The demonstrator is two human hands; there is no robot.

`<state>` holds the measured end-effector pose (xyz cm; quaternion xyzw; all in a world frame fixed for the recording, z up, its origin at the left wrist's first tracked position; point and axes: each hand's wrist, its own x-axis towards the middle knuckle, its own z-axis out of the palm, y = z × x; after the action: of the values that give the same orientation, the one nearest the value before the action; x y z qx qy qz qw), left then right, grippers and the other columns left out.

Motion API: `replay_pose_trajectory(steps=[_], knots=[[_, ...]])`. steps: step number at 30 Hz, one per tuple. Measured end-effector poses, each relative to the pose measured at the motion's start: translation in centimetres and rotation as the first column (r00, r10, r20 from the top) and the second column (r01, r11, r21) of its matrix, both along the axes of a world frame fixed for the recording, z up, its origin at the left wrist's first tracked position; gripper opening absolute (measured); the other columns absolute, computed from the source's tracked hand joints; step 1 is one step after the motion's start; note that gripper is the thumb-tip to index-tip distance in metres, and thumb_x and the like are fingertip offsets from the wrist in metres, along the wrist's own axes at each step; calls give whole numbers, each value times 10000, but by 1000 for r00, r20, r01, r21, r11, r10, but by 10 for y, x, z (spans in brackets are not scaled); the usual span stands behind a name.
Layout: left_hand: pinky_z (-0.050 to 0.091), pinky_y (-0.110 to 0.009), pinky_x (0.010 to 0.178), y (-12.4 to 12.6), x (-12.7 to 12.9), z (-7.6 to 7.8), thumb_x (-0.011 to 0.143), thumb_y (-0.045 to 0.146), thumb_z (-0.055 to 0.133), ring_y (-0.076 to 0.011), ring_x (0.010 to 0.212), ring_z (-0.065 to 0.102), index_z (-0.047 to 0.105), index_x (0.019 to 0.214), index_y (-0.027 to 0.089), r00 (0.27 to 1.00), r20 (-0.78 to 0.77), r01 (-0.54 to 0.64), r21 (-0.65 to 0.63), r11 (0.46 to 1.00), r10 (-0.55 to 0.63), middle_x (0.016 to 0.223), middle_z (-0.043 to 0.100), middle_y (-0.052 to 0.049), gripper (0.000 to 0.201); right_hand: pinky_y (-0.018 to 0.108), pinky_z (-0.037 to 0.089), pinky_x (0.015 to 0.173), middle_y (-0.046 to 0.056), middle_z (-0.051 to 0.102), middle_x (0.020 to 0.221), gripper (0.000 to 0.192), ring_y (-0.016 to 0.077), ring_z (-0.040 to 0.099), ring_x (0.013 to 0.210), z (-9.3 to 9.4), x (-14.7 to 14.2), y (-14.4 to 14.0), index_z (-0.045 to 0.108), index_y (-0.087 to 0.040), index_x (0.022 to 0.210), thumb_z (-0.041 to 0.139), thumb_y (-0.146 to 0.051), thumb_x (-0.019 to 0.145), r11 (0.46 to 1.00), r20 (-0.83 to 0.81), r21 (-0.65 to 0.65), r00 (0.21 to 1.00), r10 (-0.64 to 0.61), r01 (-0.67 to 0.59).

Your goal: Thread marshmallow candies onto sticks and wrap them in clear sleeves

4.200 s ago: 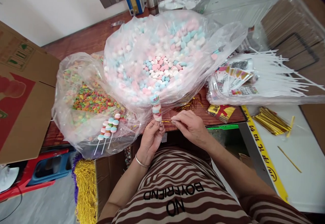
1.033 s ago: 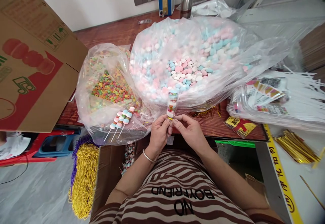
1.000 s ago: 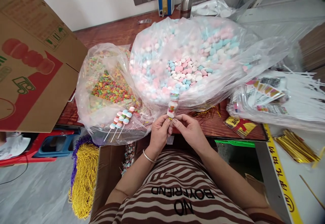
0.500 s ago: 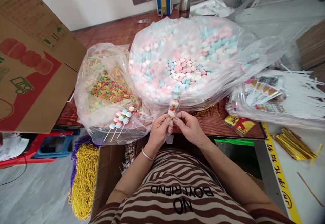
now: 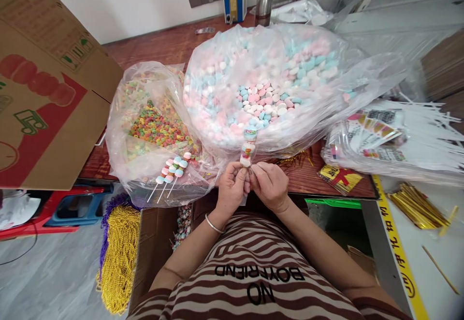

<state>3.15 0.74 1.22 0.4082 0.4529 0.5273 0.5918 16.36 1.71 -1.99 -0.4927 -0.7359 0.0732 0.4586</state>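
At frame centre, the big candy bag [image 5: 290, 68] slumps just behind the wrapped candy skewer [image 5: 248, 147]. Left hand [image 5: 232, 187] and right hand [image 5: 268, 184] pinch its base together; a loose grip could drop it.

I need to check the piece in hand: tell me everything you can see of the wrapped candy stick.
The wrapped candy stick stands nearly upright, a short stack of pastel round candies inside a clear printed sleeve. The left hand and the right hand pinch its lower end together; the stick below is hidden. Its top rises before the big bag of pink, blue and white candies.
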Motion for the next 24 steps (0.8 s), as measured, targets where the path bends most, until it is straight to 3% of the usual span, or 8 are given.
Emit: replay_pose_trajectory(steps=[4,7,12,14,18,19,21,24], knots=[[317,-172,423,-1,8,-1,836,471,760,-51,417,373,597,960,223,968,246,-32,-88,996,53,560,479,96,322,336,509,684,68,651,811,132,201,614,754,22,-9,0,638,-238,860,555,-287,950,995,-227,-99,974,-5,-18],[461,-216,568,2,0,-3,801,495,785,-85,556,500,659,917,221,985,160,-69,10,998,66,687,579,43,323,275,435,558,-10,539,679,208,144,504,610,36,-11,-1,554,-231,755,607,-343,924,921,-533,-318,846,22,-224],[473,-422,1047,16,-32,7,872,375,730,-255,1207,589,780,830,244,905,-424,193,464,865,26,1244,652,-90,147,215,261,443,-71,432,614,339,71,298,486,42,-7,-9,536,-212,765,724,-489,817,509,-864,-455,500,-56,-730],[437,-457,1105,18,-43,18,903,325,690,-270,1304,547,796,942,267,835,-541,247,534,809,102,1386,603,-93,127,211,226,430,-84,398,599,369,62,251,464,43,-6,-13,518,-217,767,731,-517,803,441,-898,-424,430,-92,-791],[520,-387,973,3,-52,47,894,239,691,-225,1065,668,764,1123,262,789,-494,-15,580,814,367,1148,727,-91,241,254,380,521,-30,504,685,309,112,442,568,54,1,-12,533,-223,751,673,-472,869,722,-827,-400,562,-20,-564],[547,-337,866,-3,-52,53,886,234,700,-197,898,691,779,1072,252,821,-486,-9,514,858,300,991,751,-72,203,273,420,568,-13,533,717,280,133,491,621,59,4,-11,542,-227,757,654,-449,885,794,-780,-384,625,-6,-472],[521,-268,634,-15,-49,58,881,261,709,-147,600,636,803,945,221,859,-491,281,213,936,-146,762,734,-48,120,300,447,622,9,561,753,209,160,531,685,70,11,-12,553,-234,773,622,-380,906,884,-669,-329,743,30,-332],[475,-247,537,-17,-40,52,861,356,731,-144,523,607,789,787,179,812,-276,514,-78,855,-513,644,695,-52,201,297,415,585,9,566,734,102,155,515,645,82,15,-20,574,-238,792,591,-231,892,913,-482,-211,850,214,-350]])
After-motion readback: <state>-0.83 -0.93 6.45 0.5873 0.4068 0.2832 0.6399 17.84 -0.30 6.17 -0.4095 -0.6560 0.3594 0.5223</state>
